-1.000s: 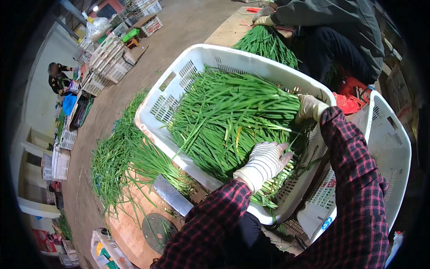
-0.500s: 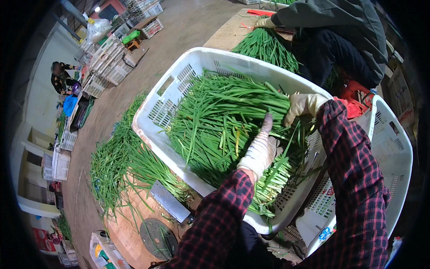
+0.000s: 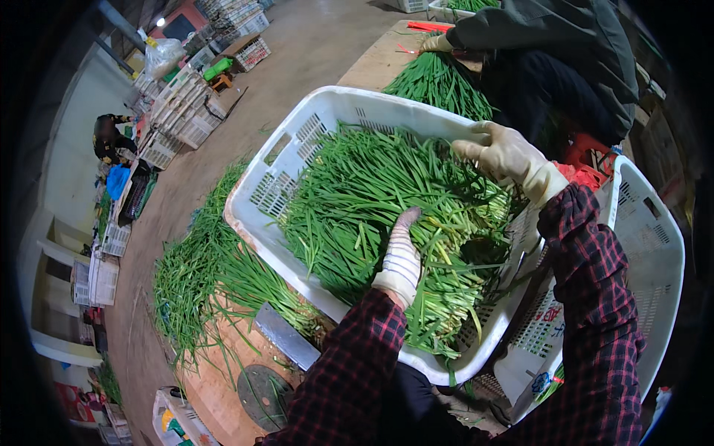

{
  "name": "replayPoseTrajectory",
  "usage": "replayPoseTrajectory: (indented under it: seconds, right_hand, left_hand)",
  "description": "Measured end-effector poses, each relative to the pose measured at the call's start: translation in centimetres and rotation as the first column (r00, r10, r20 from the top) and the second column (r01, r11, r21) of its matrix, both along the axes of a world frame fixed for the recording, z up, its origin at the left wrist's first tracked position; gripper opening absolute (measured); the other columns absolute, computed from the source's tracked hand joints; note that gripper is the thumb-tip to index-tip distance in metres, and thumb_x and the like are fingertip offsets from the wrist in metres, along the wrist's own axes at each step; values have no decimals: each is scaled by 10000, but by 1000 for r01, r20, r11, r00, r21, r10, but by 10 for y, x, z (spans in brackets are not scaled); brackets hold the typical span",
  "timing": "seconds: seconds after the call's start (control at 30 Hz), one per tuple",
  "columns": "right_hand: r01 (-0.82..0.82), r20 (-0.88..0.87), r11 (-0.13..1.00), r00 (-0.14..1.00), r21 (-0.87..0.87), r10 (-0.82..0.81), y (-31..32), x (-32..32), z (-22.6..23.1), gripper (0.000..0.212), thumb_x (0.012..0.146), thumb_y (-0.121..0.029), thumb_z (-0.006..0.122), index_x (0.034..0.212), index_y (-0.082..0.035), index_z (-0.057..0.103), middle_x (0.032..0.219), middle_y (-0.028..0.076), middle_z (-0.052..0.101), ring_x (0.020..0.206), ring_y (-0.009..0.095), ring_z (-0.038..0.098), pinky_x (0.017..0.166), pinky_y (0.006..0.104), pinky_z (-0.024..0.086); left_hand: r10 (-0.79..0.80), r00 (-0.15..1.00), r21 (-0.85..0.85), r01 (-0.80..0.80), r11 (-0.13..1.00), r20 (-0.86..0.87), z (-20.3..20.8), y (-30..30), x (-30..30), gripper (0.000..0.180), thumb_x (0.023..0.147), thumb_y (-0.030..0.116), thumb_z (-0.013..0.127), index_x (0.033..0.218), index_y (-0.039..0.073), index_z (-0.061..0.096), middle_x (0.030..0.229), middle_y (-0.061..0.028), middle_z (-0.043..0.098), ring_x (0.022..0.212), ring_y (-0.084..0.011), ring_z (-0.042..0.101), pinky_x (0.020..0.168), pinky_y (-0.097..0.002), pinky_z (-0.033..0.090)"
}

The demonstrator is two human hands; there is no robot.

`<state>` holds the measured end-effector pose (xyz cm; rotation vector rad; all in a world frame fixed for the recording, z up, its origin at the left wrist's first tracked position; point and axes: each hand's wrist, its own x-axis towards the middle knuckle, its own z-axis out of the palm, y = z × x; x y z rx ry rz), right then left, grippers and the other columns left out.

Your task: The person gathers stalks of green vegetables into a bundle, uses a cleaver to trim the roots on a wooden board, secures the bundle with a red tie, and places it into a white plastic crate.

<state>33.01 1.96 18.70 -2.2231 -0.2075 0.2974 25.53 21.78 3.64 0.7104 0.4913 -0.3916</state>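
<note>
Garlic chives or similar long green leafy stalks fill a white plastic basket in front of me. Their pale stem ends lie toward the near right. My left hand, in a pale striped glove with a dirty tip, lies open on the stalks at mid-basket; part of it is hidden among the leaves. Over the basket's far right side is my right hand, in a cream glove, open with the fingers apart and nothing visibly held. Stalks lie just beneath it.
A wooden board at lower left bears loose stalks, a cleaver and a round dark disc. Another white basket stands at right. Beyond, a co-worker's gloved hand holds a green bunch.
My right hand has let go of the stalks and risen up and away. My left hand has shifted left and down. The stalks now lie spread in the basket.
</note>
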Motion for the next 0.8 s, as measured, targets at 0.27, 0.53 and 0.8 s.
replayPoseTrajectory:
  seconds: [0.27, 0.53, 0.8]
  right_hand:
    - [232, -516, 743, 839, 628, 174, -1, 4, -122, 771, 894, -632, 449, 1338, -4, 489, 1243, 170, 582, 1143, 256, 541, 1028, 403, 391]
    - [-91, -111, 947, 985, 308, 130, 43, -29, -35, 894, 801, -663, 614, 1252, 103, 523, 1200, 230, 599, 1133, 269, 560, 991, 317, 397]
    - [-501, 229, 764, 754, -406, 616, -43, -121, 7, 473, 852, 70, 504, 1305, -64, 517, 1151, 222, 623, 1024, 396, 611, 1022, 424, 421]
  left_hand:
    - [-81, 995, -40, 79, 996, -58, 25, -3, -2, 538, 840, 472, 636, 1222, 98, 576, 1110, -94, 650, 899, -262, 645, 804, -420, 544]
    - [-82, 987, -128, 100, 987, 140, 83, 2, -11, 547, 891, 554, 567, 1197, 101, 563, 987, -73, 685, 810, -215, 674, 731, -420, 574]
    - [-50, 998, -466, 29, 884, -33, 111, -67, -106, 395, 889, 435, 628, 1119, 114, 601, 905, -56, 674, 739, -221, 673, 678, -403, 573]
